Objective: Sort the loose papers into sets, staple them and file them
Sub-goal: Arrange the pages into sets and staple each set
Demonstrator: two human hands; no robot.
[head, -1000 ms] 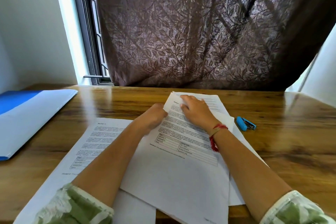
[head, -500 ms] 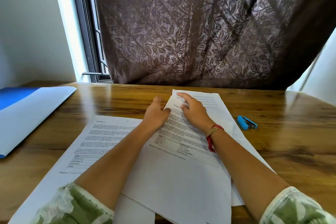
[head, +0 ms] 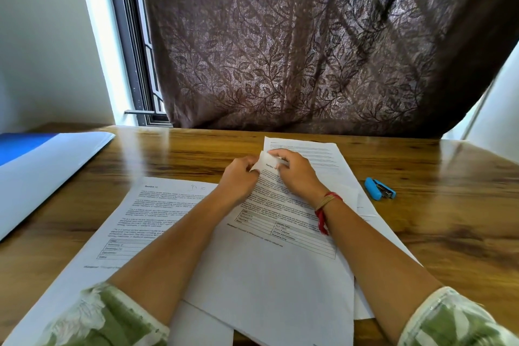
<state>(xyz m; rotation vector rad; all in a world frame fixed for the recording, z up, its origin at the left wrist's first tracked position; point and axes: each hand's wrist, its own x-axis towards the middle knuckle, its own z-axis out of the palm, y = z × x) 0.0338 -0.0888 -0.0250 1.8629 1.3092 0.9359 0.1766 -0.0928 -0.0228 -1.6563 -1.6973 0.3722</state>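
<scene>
Bare tabletop between folder and papers

I see the printed top sheet skewed by the table's near edge with its far corner curled up, a second sheet partly under its left side, a third sheet beneath it toward the far edge, a blue stapler toward the right edge, and a blue-and-white folder flat at the left edge.

Glossy wood table; matt paper sheets; plastic stapler; patterned cloth curtain.
</scene>
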